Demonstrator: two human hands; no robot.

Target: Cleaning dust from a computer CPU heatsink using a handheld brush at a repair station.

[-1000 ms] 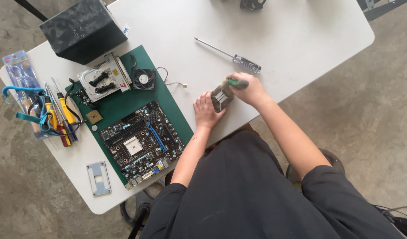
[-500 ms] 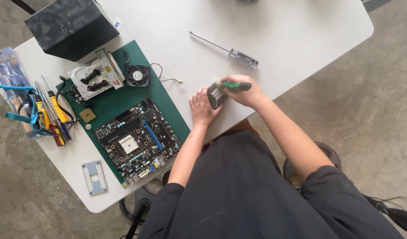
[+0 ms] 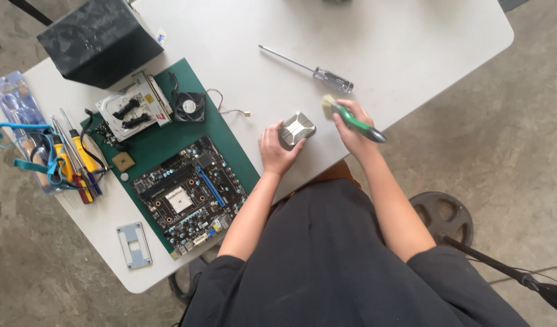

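My left hand (image 3: 277, 150) grips a small grey metal heatsink (image 3: 296, 129) resting on the white table (image 3: 387, 54). My right hand (image 3: 350, 126) holds a green-handled brush (image 3: 351, 118); its pale bristles point up-left, just right of the heatsink and apart from it. A black motherboard (image 3: 184, 194) lies on a green mat (image 3: 163, 142) left of my left hand.
A long screwdriver (image 3: 308, 68) lies above my hands. On the mat sit a small fan (image 3: 188, 106), a metal bracket (image 3: 132, 109) and a processor chip (image 3: 123, 161). A black box (image 3: 99, 39), several hand tools (image 3: 72, 160) and a grey plate (image 3: 135, 244) are at left.
My right hand has lifted the brush off the heatsink and drawn it to the right. The left hand still holds the heatsink in the same place.
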